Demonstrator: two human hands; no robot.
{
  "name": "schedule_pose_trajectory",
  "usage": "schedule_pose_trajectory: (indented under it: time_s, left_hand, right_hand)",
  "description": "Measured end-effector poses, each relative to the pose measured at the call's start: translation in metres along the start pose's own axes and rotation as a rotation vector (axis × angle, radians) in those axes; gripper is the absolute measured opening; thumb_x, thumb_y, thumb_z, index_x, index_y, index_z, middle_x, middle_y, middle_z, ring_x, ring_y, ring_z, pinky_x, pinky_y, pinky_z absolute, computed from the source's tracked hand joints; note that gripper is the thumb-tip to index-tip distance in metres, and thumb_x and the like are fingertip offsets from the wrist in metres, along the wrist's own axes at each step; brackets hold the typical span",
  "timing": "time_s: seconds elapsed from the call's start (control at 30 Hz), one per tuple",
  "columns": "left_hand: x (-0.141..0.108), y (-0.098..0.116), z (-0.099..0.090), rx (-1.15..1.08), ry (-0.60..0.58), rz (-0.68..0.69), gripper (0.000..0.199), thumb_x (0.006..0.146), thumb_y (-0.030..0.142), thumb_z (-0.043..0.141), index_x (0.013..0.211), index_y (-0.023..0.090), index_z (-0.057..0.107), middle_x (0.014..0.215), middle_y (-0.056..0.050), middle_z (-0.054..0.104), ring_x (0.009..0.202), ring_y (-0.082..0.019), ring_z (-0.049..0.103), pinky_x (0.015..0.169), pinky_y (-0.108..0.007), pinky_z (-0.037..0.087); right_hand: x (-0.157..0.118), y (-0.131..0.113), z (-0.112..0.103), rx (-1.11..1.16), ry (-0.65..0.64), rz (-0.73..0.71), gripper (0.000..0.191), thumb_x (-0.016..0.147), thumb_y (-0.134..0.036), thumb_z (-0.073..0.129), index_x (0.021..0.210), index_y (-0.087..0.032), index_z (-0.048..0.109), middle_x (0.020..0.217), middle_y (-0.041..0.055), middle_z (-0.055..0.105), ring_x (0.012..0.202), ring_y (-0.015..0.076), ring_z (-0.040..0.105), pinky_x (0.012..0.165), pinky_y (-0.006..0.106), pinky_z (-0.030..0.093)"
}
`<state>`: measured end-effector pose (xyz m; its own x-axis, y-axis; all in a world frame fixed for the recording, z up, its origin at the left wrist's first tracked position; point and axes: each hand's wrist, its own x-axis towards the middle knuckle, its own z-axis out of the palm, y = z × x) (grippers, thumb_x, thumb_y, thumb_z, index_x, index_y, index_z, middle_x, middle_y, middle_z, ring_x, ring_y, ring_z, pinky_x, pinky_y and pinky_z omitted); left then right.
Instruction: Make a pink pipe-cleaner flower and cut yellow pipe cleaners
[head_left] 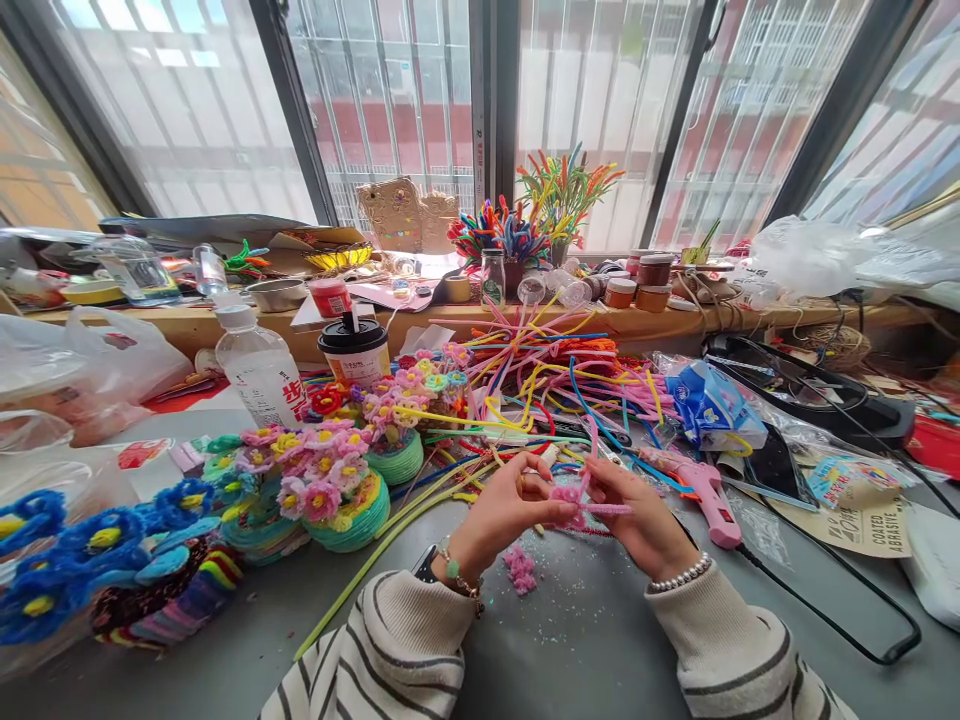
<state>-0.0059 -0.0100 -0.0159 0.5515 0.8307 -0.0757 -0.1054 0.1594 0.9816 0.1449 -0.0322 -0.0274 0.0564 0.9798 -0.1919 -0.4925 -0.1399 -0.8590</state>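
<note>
Pinching fuzzy pink piece (574,503) btwn L hand (499,505) & R hand (637,515), near, over smooth gray table (555,655). Sitting near L: rounded, coiled teal pot (352,522) w/ fluffy pink flowers (324,470); striped pot (176,608) w/ blue flowers (105,545). Standing far: dark pot (514,277) w/ multicolor fuzzy stems (504,235).

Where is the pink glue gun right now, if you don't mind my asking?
In the head view, the pink glue gun lies on the grey table, just right of the right hand.
</note>
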Motion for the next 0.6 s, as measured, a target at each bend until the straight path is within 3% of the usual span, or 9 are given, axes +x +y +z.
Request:
schedule_pose_trajectory:
  time_s: [0.1,0.27,0.47,0.6]
  left_hand:
    - [0.0,-0.0005,-0.0006,-0.016,0.037,0.0,0.038,0.053,0.026,0.069,0.075,0.017,0.04,0.052,0.006,0.052,0.048,-0.008,0.05,0.05,-0.021,0.038]
    - [-0.0016,0.0015,-0.0008,-0.093,0.051,-0.043,0.038,0.057,0.027,0.067,0.081,0.017,0.039,0.06,0.002,0.056,0.05,-0.008,0.051,0.052,-0.022,0.039]
    - [-0.003,0.0032,0.0025,-0.135,0.013,-0.088,0.037,0.054,0.025,0.069,0.075,0.017,0.04,0.058,0.004,0.054,0.051,-0.008,0.052,0.054,-0.022,0.04]
    - [-0.0031,0.0056,0.0037,-0.213,0.126,-0.089,0.039,0.053,0.023,0.07,0.077,0.017,0.04,0.062,0.002,0.056,0.059,-0.01,0.056,0.061,-0.024,0.043]
  right_hand:
    - [0.0021,0.0014,-0.0013,0.084,0.02,-0.042,0.014,0.058,-0.026,0.069,0.068,-0.02,0.062,0.059,-0.0059,0.053,0.049,0.0039,0.042,0.043,0.015,0.034]
    - [0.0041,-0.0022,-0.0045,0.165,0.031,-0.116,0.013,0.055,-0.024,0.071,0.066,-0.02,0.064,0.07,-0.0039,0.062,0.061,0.0057,0.053,0.053,0.014,0.042]
    - [0.0054,0.002,-0.0015,0.208,0.146,-0.15,0.017,0.05,-0.023,0.074,0.064,-0.019,0.064,0.061,-0.0048,0.062,0.052,0.0038,0.053,0.049,0.01,0.045]
    - [0.0053,0.0026,-0.0009,0.231,0.15,-0.154,0.021,0.049,-0.023,0.074,0.066,-0.018,0.064,0.067,-0.0033,0.063,0.059,0.0052,0.057,0.054,0.01,0.049]
